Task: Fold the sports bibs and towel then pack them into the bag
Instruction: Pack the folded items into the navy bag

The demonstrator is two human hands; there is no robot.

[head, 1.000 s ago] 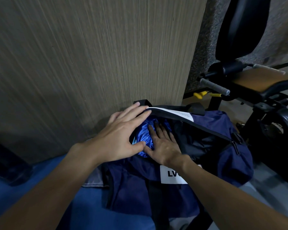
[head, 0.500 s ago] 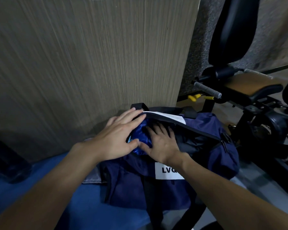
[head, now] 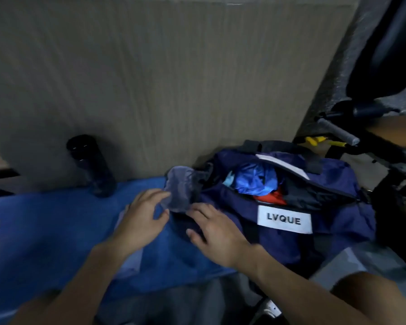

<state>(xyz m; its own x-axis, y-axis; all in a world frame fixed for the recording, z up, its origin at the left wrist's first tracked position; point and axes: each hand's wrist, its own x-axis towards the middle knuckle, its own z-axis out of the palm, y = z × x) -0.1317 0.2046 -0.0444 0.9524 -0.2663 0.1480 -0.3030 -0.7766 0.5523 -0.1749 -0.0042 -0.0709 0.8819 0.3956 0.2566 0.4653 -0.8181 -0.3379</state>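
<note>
Dim room: tall wood-grain panel (head: 150, 78) behind, blue mat (head: 45, 226) below, black exercise machine (head: 384, 55) at right

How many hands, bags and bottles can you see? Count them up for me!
Hands: 2, the left hand and the right hand
Bags: 1, the navy bag
Bottles: 1, the dark bottle
Total: 4

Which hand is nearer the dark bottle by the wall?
Left. The left hand is over the blue mat, right of the bottle and nearer the camera; the right hand is farther right, at the left end of the bag.
</note>
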